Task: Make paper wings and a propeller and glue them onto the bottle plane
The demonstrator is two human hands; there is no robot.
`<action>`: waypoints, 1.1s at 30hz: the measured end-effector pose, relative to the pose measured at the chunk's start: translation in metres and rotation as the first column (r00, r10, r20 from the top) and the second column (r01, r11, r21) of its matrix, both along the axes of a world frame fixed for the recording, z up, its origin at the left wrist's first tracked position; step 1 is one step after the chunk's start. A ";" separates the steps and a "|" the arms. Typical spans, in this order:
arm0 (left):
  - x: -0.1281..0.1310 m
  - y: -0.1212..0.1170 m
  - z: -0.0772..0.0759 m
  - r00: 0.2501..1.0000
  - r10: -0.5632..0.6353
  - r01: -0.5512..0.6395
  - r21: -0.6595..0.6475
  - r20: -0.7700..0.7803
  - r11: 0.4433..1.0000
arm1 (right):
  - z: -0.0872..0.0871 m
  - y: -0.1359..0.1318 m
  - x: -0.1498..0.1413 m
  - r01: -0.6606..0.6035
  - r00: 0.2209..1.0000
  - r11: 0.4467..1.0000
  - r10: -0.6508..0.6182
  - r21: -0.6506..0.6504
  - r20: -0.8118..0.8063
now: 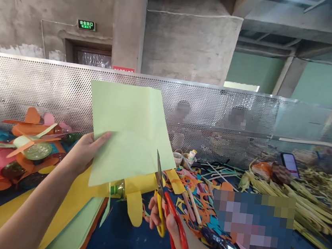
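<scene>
A sheet of pale green paper [129, 132] is held up by my left hand [88, 149], the thumb lying over its front near the left edge. My right hand [163, 216] grips a pair of scissors [160, 186] with one yellow and one red handle loop. The blades point up at the sheet's lower right part; whether they touch it I cannot tell. Below the sheet lies a yellow paper-wrapped bottle [139, 183] with a green cap and yellow flaps. Yellow paper [9, 212] and a stack of pale green sheets [78, 226] lie under my left forearm.
Bottles with coloured paper wings [36, 147] are piled at the left. Paper scraps [194, 187] litter the middle right. Dry husks [297, 203] and a phone [290, 164] are at the right. A perforated metal screen [53, 83] stands behind the blue table [114, 234].
</scene>
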State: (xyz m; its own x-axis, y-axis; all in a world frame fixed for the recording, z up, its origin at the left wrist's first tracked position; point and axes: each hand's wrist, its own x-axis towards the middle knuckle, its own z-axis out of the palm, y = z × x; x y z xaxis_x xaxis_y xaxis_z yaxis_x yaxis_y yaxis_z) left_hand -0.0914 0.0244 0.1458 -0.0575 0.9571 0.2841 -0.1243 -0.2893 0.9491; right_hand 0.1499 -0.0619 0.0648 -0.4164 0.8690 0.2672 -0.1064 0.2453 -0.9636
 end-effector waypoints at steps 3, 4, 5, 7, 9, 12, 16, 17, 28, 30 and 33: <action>-0.003 0.001 -0.001 1.000 -0.001 0.001 0.009 0.002 1.000 | 0.000 0.000 0.001 -0.012 1.000 1.000 0.012 -0.012 -0.002; -0.004 0.001 -0.001 1.000 -0.005 0.005 0.011 0.002 1.000 | -0.001 0.000 0.002 -0.018 1.000 1.000 0.018 -0.006 0.004; -0.004 0.002 -0.001 1.000 -0.008 0.008 0.012 0.003 1.000 | -0.002 0.001 0.002 -0.021 1.000 1.000 0.021 0.003 0.014; -0.005 0.002 -0.002 1.000 -0.016 0.016 0.013 0.009 1.000 | -0.003 0.001 0.004 -0.024 0.999 1.000 0.023 0.016 0.042; -0.004 0.002 -0.002 1.000 -0.018 0.018 0.012 0.013 1.000 | -0.003 0.000 0.006 -0.015 0.999 1.000 0.014 0.019 0.052; -0.003 0.002 -0.002 1.000 -0.015 0.015 0.014 0.019 1.000 | 0.000 -0.001 0.007 -0.012 0.999 1.000 0.012 0.008 0.046; -0.002 0.001 -0.001 1.000 -0.009 0.009 0.008 0.027 1.000 | 0.003 -0.002 0.005 -0.014 1.000 1.000 0.013 0.012 0.026; -0.002 0.001 0.000 1.000 -0.005 0.005 0.003 0.023 1.000 | 0.002 -0.002 0.005 -0.013 1.000 1.000 0.013 0.009 0.009; -0.003 0.000 0.000 1.000 -0.019 0.019 0.014 -0.001 1.000 | -0.014 0.004 0.006 -0.056 0.994 0.987 0.040 -0.149 -0.106; -0.003 0.000 0.000 1.000 -0.023 0.023 0.014 -0.006 1.000 | -0.012 0.007 0.007 -0.066 0.994 0.986 0.051 -0.155 -0.097; -0.002 -0.002 0.001 1.000 -0.019 0.019 0.006 -0.012 1.000 | -0.012 0.013 0.009 -0.055 0.996 0.991 0.045 -0.119 -0.083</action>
